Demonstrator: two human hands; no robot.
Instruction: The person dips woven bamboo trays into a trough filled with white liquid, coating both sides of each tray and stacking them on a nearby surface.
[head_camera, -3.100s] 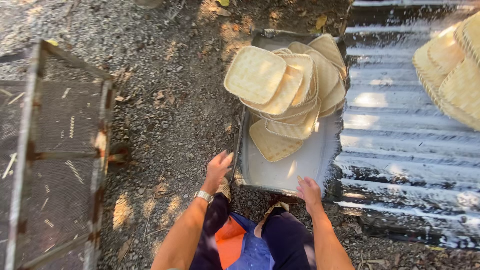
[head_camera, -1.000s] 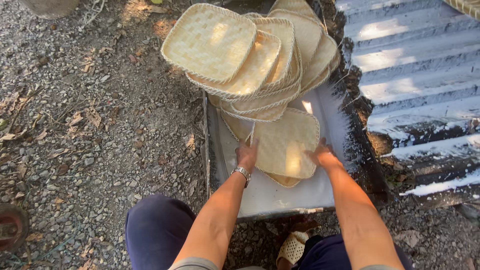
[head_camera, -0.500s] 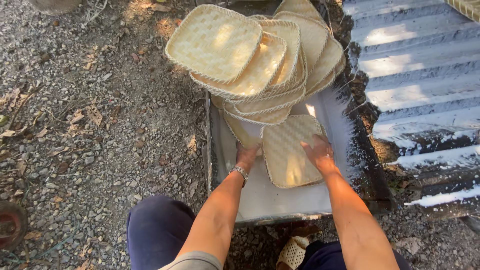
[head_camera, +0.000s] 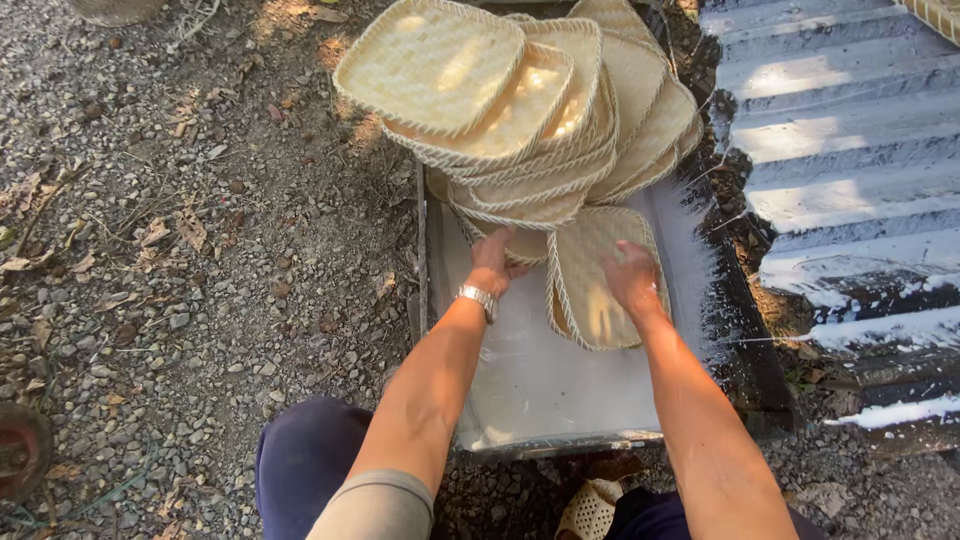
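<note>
Gravel (head_camera: 200, 250) with dry leaves across the left of the frame. Left hand (head_camera: 492, 262) at centre, wristwatch (head_camera: 477, 298) on the wrist, fingers curled on the left edge of a woven tray (head_camera: 590, 255). Tray tilted inside a metal trough (head_camera: 530, 380) coated in white liquid, lower centre. Right hand (head_camera: 632, 278) just right of centre, fingers gripping the tray's right side. Stack of trays (head_camera: 500, 100) leaning at the trough's far end, upper centre. Corrugated sheet (head_camera: 840, 130) at right, splashed white.
</note>
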